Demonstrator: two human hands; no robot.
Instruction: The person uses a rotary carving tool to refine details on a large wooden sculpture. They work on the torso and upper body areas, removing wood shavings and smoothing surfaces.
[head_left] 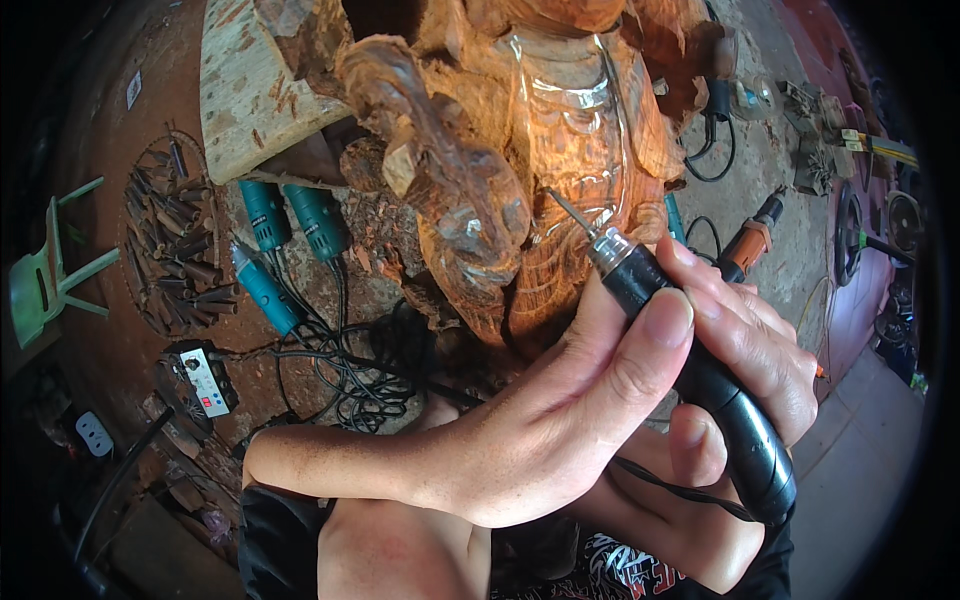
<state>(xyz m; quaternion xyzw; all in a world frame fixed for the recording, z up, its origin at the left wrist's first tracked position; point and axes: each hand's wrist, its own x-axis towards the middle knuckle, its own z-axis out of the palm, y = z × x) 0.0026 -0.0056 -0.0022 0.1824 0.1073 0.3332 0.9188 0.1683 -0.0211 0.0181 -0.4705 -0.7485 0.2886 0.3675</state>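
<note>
A black rotary carving handpiece (705,375) with a metal collar and thin bit slants up to the left. My right hand (765,370) wraps its grip from the right side. From the left, my left hand (560,420) reaches across and closes on the handpiece near its front, thumb pressed on the black body; most of its other fingers are hidden. The bit's tip lies over a large reddish-brown wood carving (575,130), with shiny grooved folds; I cannot tell whether it touches. A knobbly carved part (470,200) stands out to its left.
Teal power tools (265,290) with tangled black cords (350,370) lie at left, near a round tray (140,290) of bits. A white control box (205,382), green chair (45,280) and pale wooden board (250,100) are also left. An orange-and-black tool (750,245) lies right.
</note>
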